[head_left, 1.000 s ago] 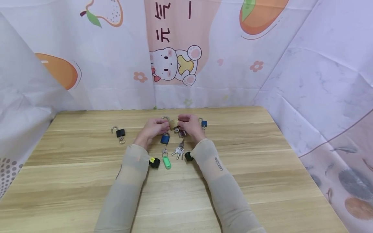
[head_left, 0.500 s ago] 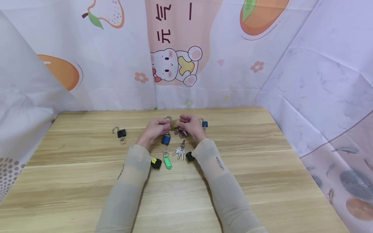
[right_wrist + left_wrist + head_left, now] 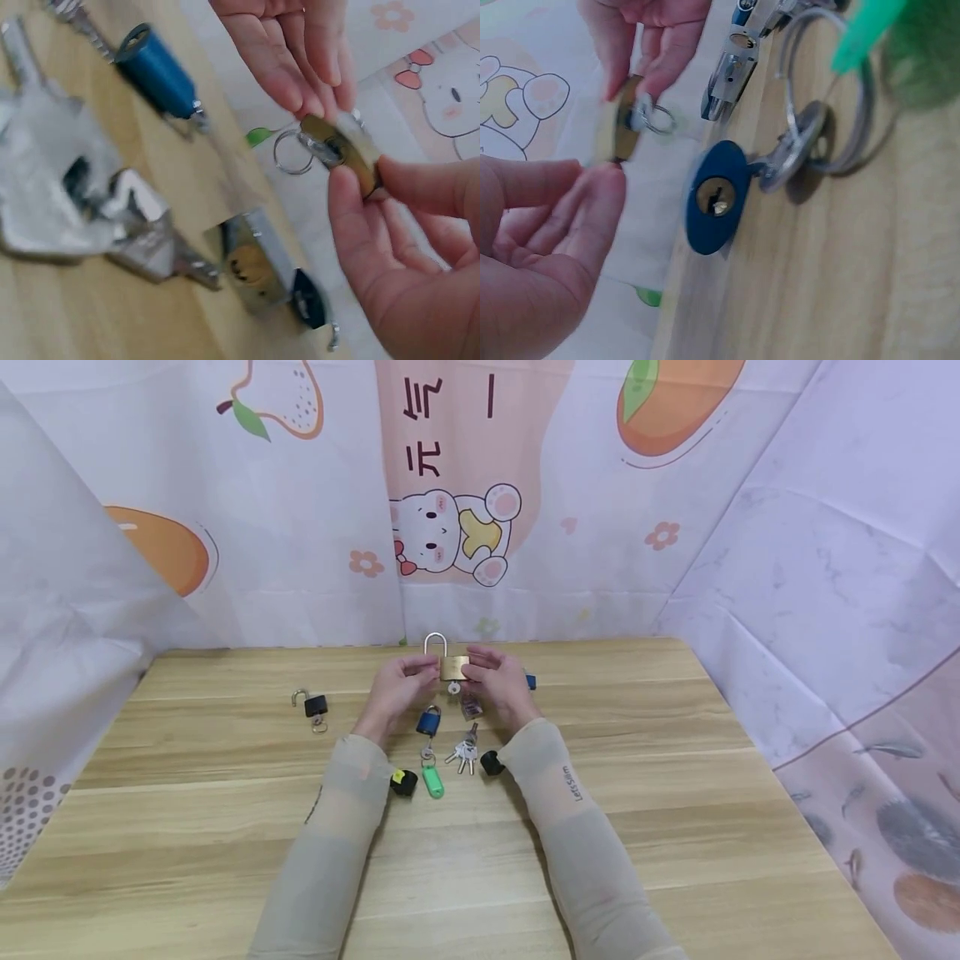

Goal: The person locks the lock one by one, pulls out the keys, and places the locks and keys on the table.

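Note:
A brass padlock (image 3: 454, 668) is held up at the back of the table, its shackle raised on the left and a key with a ring hanging below. My right hand (image 3: 504, 683) pinches its body between thumb and fingers, seen closely in the right wrist view, padlock (image 3: 358, 154) and hand (image 3: 420, 262). From the other side, my left hand (image 3: 396, 692) has its fingers extended. In the left wrist view a fingertip of the left hand (image 3: 547, 247) meets the edge of the padlock (image 3: 615, 139); the others look loose.
Nearer me lie a blue padlock (image 3: 429, 722) with a green tag (image 3: 432, 782), a silver padlock (image 3: 471, 707) and several keys (image 3: 467, 751). A black padlock (image 3: 316, 705) lies left; a small blue one (image 3: 531, 682) is partly behind the right hand. A printed curtain (image 3: 300, 543) borders the back.
The brass padlock has been raised and turned from a tilt to level, so its shackle now shows clearly above the left fingers. Both hands moved with it, and the right covers more of the small blue padlock.

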`<move>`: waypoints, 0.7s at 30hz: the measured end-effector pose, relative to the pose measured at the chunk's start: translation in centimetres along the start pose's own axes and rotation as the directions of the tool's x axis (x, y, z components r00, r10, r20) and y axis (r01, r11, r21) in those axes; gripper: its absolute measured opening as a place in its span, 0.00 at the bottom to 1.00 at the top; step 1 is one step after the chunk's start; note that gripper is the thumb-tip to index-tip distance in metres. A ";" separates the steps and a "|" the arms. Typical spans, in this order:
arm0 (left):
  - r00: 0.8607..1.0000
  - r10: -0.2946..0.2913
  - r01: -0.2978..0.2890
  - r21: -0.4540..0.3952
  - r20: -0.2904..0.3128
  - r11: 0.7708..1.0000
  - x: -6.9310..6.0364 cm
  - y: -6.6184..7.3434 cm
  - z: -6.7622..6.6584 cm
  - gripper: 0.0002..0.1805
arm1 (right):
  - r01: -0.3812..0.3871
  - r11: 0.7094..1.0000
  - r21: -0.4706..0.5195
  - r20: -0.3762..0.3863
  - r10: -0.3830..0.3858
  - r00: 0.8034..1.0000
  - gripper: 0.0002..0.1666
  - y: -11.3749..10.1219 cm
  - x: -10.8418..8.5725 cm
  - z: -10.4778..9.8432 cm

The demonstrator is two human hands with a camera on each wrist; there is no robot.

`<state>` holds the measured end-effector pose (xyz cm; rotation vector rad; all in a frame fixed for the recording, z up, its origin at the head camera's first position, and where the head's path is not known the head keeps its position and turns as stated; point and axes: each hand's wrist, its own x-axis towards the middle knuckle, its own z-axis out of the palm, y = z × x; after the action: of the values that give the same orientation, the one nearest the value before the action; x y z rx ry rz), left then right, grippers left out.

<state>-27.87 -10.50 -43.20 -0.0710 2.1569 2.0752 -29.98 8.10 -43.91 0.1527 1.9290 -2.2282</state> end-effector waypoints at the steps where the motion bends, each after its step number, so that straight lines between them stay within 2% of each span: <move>1: 0.999 0.033 -0.033 -0.020 -0.003 0.999 0.0 0.0 0.0 0.17 | 0.019 1.000 0.019 0.002 -0.019 1.000 0.29 -0.2 -0.1 0.0; 4: 0.994 0.105 -0.105 -0.052 -0.002 0.993 0.0 0.1 -0.1 0.17 | 0.066 0.996 0.062 0.009 -0.067 0.998 0.27 -0.7 -0.6 0.2; 8: 0.992 0.124 -0.123 -0.063 0.011 0.990 0.0 0.2 -0.4 0.20 | 0.085 0.990 0.111 0.028 -0.088 0.996 0.23 -1.3 -1.1 0.9; 14: 0.997 0.076 -0.074 -0.108 0.010 0.991 0.1 0.0 -1.2 0.23 | 0.065 0.984 0.165 0.062 -0.076 0.995 0.22 -1.2 -1.1 1.9; 21: 0.999 0.009 -0.003 -0.127 0.043 0.992 0.5 -0.2 -2.1 0.21 | 0.064 0.995 0.072 0.061 -0.069 0.996 0.22 -0.8 -0.7 2.5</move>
<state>-28.45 -12.53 -43.41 -0.0329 2.0013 2.1943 -29.34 5.82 -42.61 0.0275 1.8505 -2.3153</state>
